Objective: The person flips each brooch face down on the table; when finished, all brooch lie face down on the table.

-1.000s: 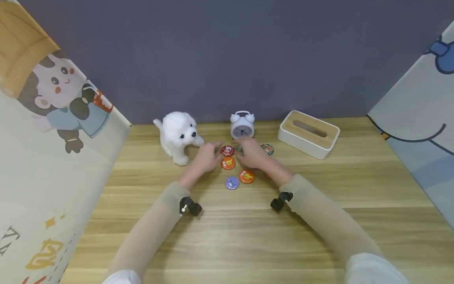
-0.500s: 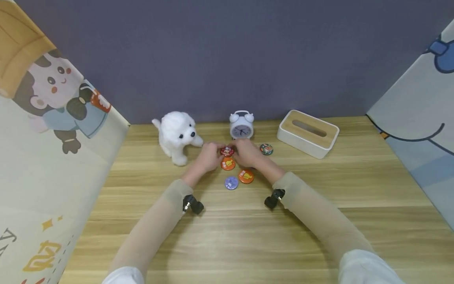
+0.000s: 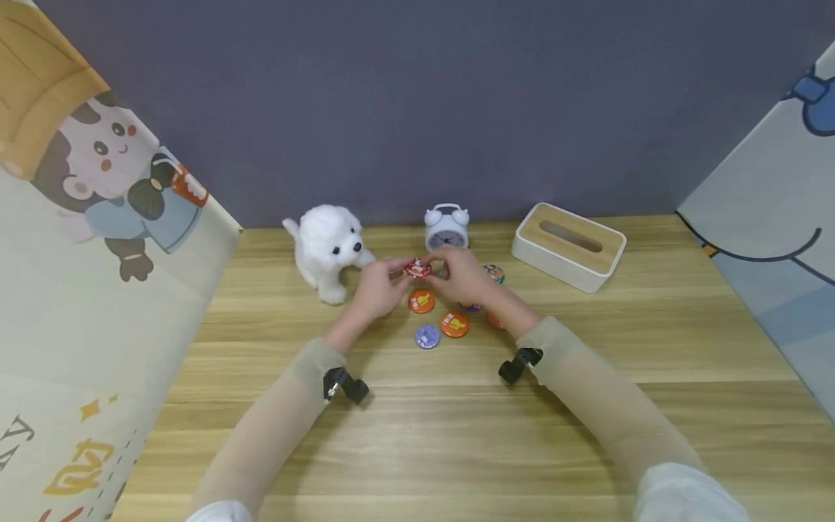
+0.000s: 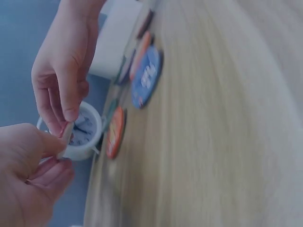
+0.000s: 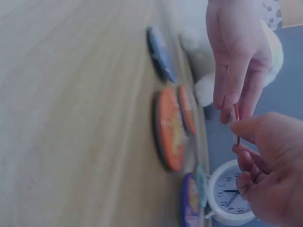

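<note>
Between my hands a round red pin badge (image 3: 418, 269) is raised off the table, tilted, in front of the alarm clock (image 3: 446, 230). My left hand (image 3: 378, 288) pinches its left edge between thumb and fingers. Its right edge is pinched by my right hand (image 3: 464, 277). Seen edge-on in the right wrist view, the red badge (image 5: 237, 113) is thin, with fingertips from both sides on it. Just below on the wood lie an orange badge (image 3: 421, 301), a second orange badge (image 3: 454, 325) and a lilac badge (image 3: 427, 336).
A green patterned badge (image 3: 493, 273), a purple badge (image 3: 470, 307) and another orange badge (image 3: 496, 320) lie by the right forearm, partly hidden. A white plush dog (image 3: 325, 243) stands left of the hands. A tissue box (image 3: 564, 262) with a wooden lid sits at back right.
Both hands have closed in on the red badge, taken hold of its edges and lifted it from beside the upper orange badge. The other badges lie where they were.
</note>
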